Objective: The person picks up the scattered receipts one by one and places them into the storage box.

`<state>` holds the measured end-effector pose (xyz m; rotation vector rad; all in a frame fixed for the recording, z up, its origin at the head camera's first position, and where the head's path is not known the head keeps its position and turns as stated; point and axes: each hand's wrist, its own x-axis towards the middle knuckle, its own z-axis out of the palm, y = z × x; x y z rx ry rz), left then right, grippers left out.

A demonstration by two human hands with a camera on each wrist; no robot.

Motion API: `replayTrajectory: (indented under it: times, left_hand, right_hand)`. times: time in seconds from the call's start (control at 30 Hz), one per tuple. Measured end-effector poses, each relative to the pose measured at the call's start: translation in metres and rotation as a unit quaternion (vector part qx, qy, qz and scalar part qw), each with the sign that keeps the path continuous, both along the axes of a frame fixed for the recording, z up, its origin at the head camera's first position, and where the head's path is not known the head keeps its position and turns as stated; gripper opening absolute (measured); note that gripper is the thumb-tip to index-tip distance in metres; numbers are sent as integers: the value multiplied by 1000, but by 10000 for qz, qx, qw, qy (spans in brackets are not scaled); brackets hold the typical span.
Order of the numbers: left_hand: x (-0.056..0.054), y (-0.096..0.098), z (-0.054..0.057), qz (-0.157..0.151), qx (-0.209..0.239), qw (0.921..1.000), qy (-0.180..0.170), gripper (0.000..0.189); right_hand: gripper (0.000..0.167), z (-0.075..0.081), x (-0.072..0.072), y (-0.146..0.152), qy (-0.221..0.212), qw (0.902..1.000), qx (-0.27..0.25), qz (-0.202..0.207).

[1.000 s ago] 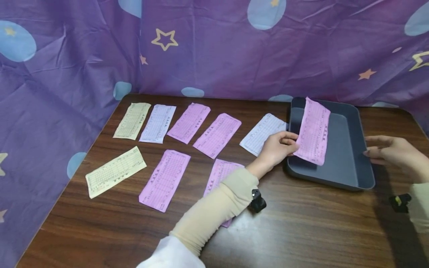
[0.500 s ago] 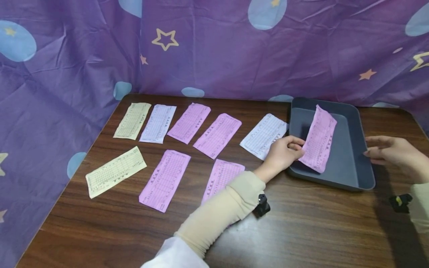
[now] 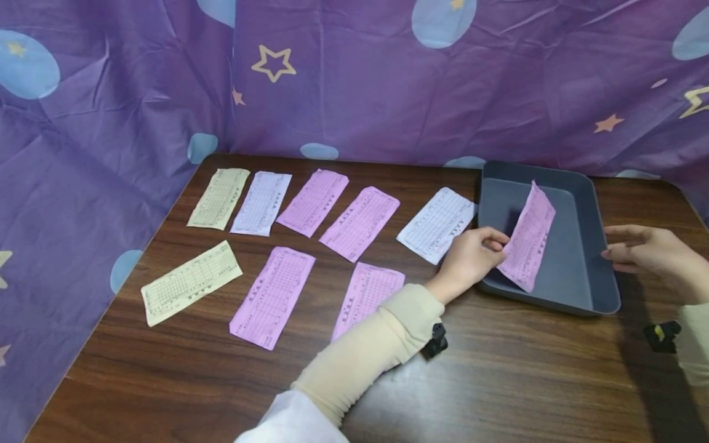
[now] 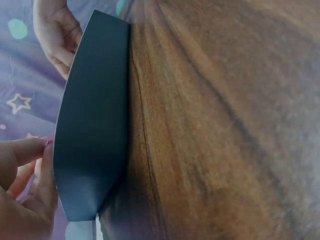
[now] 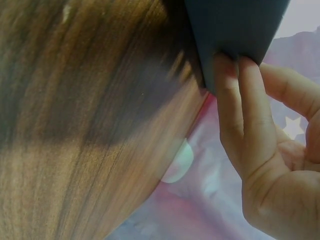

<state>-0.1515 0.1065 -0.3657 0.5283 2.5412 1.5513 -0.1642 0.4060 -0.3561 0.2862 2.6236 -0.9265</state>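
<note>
In the head view my left hand (image 3: 469,257) pinches the lower left edge of a pink printed paper slip (image 3: 530,240). The slip tilts over the inside of a dark grey rectangular tray (image 3: 576,301), its far end raised. From the left wrist view, the thumb and finger of the left hand (image 4: 30,185) meet at the tray's rim, with a bit of pink between them. My right hand (image 3: 653,252) rests its fingertips on the tray's right wall. Nearly straight fingers of that right hand (image 5: 260,135) press the outer wall in the right wrist view.
A white slip (image 3: 437,224) lies left of the tray on the brown wooden table (image 3: 498,381). Further left are several pink slips (image 3: 272,298), another white slip (image 3: 261,203) and two yellow slips (image 3: 191,283). My left sleeve (image 3: 371,351) partly covers one pink slip (image 3: 365,295).
My left hand has moved right and slightly toward me with the pink slip, which has come lower into the tray and turned more edge-on. The right hand stays at the tray's wall.
</note>
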Motion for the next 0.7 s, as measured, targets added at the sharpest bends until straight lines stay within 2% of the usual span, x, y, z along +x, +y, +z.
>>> replayTrajectory:
  times: [0.17, 0.3, 0.47, 0.63, 0.7]
  left_hand:
    - [1, 1, 0, 80, -171, 9997, 148, 23]
    - [1, 2, 0, 148, -237, 9995, 137, 24]
    - [1, 2, 0, 116, -158, 9998, 28, 24]
    - [1, 0, 3, 10, 201, 9996, -197, 23]
    - [1, -1, 4, -20, 352, 9990, -273, 23]
  right_hand:
    - [59, -7, -4, 7, -27, 9999, -9, -101]
    - [62, -12, -7, 16, -64, 10000, -54, 21]
    - [65, -35, -17, 38, -1, 9999, -87, 73]
    - [64, -61, -29, 64, 144, 9997, -131, 126]
    - [65, -65, -30, 69, 133, 9997, -167, 134]
